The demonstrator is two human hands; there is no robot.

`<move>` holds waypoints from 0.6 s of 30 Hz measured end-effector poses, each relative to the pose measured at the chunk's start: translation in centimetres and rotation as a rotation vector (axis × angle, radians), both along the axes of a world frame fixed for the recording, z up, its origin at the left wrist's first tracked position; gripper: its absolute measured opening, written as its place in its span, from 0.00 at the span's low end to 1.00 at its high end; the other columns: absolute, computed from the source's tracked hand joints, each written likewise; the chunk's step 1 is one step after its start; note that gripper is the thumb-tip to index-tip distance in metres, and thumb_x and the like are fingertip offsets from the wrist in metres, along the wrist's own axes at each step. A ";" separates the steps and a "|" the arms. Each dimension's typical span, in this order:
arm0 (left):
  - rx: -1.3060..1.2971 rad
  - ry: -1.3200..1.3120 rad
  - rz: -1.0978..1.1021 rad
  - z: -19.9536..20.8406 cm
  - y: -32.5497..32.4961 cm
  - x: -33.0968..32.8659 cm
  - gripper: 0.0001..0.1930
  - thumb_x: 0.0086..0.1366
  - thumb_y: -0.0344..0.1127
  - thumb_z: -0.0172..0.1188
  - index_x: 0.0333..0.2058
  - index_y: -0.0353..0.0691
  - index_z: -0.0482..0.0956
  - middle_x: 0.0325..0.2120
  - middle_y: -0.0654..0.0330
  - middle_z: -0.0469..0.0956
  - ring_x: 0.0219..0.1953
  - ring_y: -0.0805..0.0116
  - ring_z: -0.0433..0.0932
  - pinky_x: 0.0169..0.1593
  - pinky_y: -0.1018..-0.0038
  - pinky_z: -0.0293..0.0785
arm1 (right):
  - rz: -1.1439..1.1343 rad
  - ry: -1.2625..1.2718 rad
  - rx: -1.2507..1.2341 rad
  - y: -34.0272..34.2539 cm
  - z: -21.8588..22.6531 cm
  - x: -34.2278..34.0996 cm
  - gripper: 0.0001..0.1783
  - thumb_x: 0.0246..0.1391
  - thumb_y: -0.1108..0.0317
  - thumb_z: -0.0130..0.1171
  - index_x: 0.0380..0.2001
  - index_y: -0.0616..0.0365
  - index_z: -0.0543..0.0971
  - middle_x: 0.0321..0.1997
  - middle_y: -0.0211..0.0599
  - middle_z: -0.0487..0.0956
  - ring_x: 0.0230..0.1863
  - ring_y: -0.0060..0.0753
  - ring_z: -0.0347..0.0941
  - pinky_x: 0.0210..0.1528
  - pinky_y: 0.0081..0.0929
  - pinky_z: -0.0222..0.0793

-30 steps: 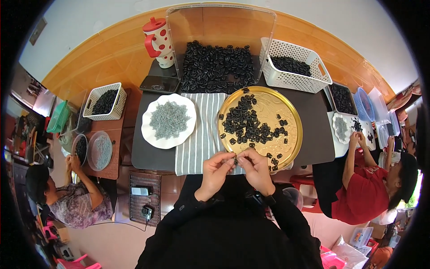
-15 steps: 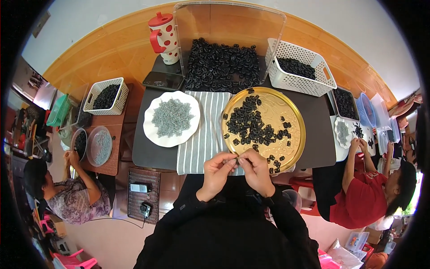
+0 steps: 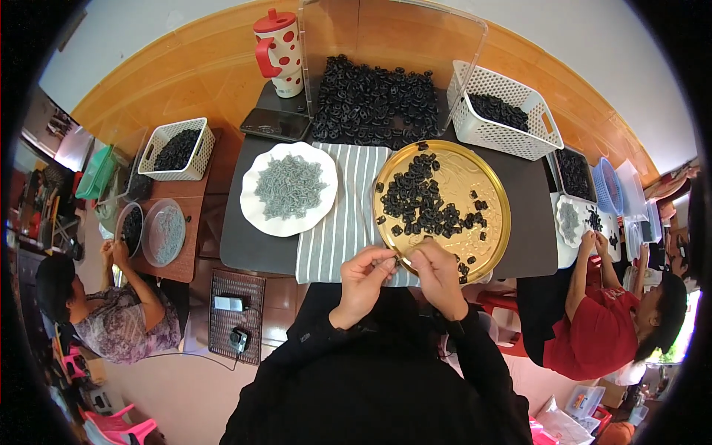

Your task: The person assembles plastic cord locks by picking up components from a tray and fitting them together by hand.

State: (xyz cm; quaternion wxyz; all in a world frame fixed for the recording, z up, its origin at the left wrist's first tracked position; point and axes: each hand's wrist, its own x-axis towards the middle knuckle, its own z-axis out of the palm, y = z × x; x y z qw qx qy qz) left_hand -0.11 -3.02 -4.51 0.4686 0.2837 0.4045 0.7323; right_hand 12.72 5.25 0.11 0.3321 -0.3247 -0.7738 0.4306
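Observation:
My left hand (image 3: 362, 285) is closed in a pinch at the front edge of the striped cloth, with a small black plastic part (image 3: 398, 262) at its fingertips. Close beside it, my right hand (image 3: 440, 280) is pinched too, over the near rim of the round gold tray (image 3: 486, 196). What its fingertips hold, if anything, is too small and covered to make out. Many loose black plastic parts (image 3: 417, 196) lie on the tray, mostly toward its left side. Left of the cloth, a white wavy-edged plate (image 3: 256, 215) bears a heap of small grey screw-like pieces (image 3: 291, 185).
Behind the tray stands a clear bin (image 3: 475, 44) of black parts, next to a white basket (image 3: 545, 141). A spotted tumbler (image 3: 285, 63) and a phone (image 3: 274, 124) sit at back left. Co-workers (image 3: 126, 319) (image 3: 601, 330) handle pieces at side tables.
The view has shifted slightly. My right hand has moved a little to the right and forward over the tray's rim, so the gap between my two hands is wider.

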 end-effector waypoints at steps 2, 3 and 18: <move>-0.005 0.000 -0.003 0.0 0.0 -0.1 0.08 0.63 0.22 0.55 0.41 0.31 0.78 0.31 0.62 0.75 0.30 0.77 0.74 0.34 0.82 0.70 | -0.044 0.008 -0.001 0.5 0.4 0.8 0.02 0.53 0.78 0.53 0.28 0.66 0.74 0.24 0.43 0.71 0.24 0.36 0.70 0.28 0.27 0.64; -0.016 0.015 -0.012 0.2 0.0 -0.3 0.09 0.63 0.22 0.55 0.41 0.31 0.78 0.30 0.63 0.74 0.30 0.78 0.73 0.34 0.82 0.69 | -0.088 0.017 -0.003 0.6 0.7 1.0 0.02 0.52 0.78 0.53 0.28 0.66 0.74 0.24 0.43 0.71 0.25 0.36 0.70 0.28 0.26 0.64; 0.024 0.034 -0.043 -0.2 0.1 -0.6 0.11 0.64 0.23 0.52 0.45 0.31 0.77 0.33 0.63 0.72 0.32 0.78 0.72 0.37 0.83 0.68 | 0.082 -0.589 0.490 5.5 2.1 -0.7 0.07 0.45 0.74 0.56 0.32 0.59 0.76 0.27 0.46 0.72 0.32 0.51 0.72 0.33 0.41 0.67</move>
